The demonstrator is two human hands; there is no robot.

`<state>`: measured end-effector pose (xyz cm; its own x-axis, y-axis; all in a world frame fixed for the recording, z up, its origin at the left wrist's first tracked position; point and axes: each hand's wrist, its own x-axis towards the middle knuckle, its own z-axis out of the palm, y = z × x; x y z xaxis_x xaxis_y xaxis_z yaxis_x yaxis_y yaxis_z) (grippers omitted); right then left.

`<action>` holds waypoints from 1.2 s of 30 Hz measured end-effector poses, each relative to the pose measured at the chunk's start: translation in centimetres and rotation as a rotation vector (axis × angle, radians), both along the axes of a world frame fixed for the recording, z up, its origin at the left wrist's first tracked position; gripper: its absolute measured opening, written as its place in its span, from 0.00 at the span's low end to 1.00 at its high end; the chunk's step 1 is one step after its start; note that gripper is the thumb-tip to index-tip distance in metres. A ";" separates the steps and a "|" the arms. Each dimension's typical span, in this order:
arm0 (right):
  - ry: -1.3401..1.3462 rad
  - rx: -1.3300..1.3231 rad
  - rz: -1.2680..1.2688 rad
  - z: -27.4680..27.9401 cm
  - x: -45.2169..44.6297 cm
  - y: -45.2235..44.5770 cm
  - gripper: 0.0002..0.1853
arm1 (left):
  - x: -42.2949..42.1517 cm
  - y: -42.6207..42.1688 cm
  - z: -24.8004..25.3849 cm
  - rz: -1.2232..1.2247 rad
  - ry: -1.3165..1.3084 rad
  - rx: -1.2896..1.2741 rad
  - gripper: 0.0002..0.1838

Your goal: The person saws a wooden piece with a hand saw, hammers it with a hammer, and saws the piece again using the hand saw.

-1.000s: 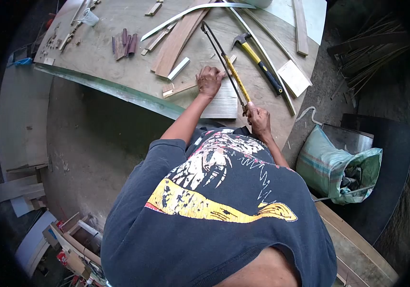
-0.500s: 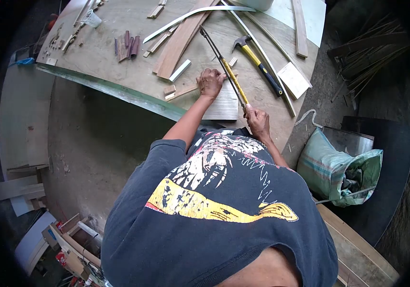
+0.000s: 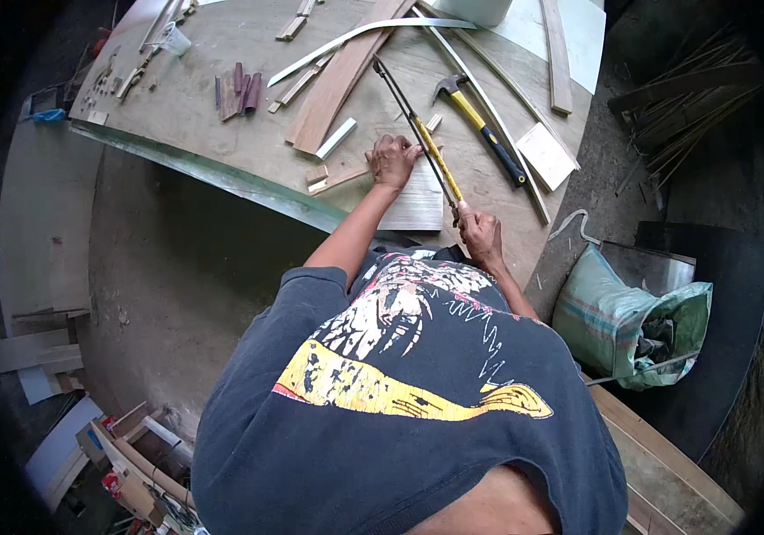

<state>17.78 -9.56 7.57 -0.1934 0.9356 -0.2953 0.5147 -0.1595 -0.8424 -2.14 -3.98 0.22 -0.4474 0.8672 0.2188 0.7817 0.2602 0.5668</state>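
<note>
The right hand (image 3: 480, 236), by the near right part of the table (image 3: 177, 107), has its grip closed round the handle end of a hacksaw (image 3: 427, 138), which slants from there away toward the far side; the left hand (image 3: 393, 162), near the table's near edge, has its grip closed over a thin wooden strip (image 3: 339, 179), fingers bent across it; the strip rests partly over a pale board (image 3: 413, 205) at the near edge, and the saw crosses the strip just right of the left hand, though whether the blade has cut into it is too small to tell; a small wood block (image 3: 434, 123) lies close beside the saw's right flank, and beyond it a hammer (image 3: 485, 134) with a black and yellow handle slants toward the table's right edge, taking up the room on that side; a long narrow strip (image 3: 538, 203) and a square pale piece (image 3: 547, 156) lie between the hammer and that edge; left of the saw, a white stick (image 3: 336, 138) lies beside the near end of a brown plank (image 3: 346, 89), and a curved white strip (image 3: 427, 21) passes over the plank farther off; dark red pieces (image 3: 251, 94) lie toward the left, and a plastic cup (image 3: 175, 38) lies near the left edge; outside the right edge, a green sack (image 3: 591, 312) gapes open.
</note>
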 end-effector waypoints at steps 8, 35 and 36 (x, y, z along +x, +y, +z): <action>-0.118 0.029 -0.017 1.3 -0.9 0.1 0.27 | 0.3 0.0 -0.1 0.010 -0.021 -0.014 0.14; -0.012 -0.055 -0.023 -0.3 0.2 0.3 0.26 | 0.0 0.2 -0.2 -0.028 -0.094 -0.066 0.15; -0.014 -0.056 -0.020 -0.1 0.2 0.3 0.26 | 0.0 0.2 -0.3 -0.033 -0.093 -0.063 0.15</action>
